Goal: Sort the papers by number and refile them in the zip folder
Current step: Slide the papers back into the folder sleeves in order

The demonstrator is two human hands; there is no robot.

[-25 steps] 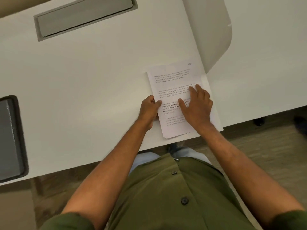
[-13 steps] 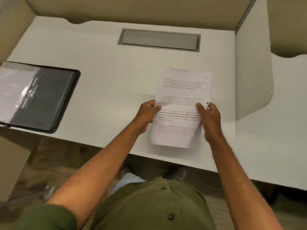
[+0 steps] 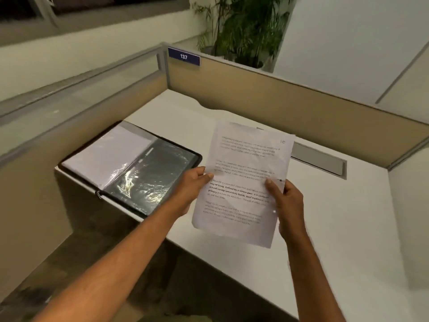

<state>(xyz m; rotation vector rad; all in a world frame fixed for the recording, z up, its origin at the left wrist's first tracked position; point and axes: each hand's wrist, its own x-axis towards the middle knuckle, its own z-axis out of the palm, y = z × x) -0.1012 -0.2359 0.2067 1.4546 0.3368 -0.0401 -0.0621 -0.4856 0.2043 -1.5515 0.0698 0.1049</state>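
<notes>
Both hands, left (image 3: 193,182) and right (image 3: 286,198), pinch the papers (image 3: 246,180) above the bench (image 3: 336,228). Refiling seems next: carry them to the open folder (image 3: 139,168) at the bench's left edge.

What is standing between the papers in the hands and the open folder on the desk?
Nothing visible. The papers are held above the desk by the left hand and right hand. The folder lies open to their left, its clear pocket facing up, and bare desk lies between.
</notes>
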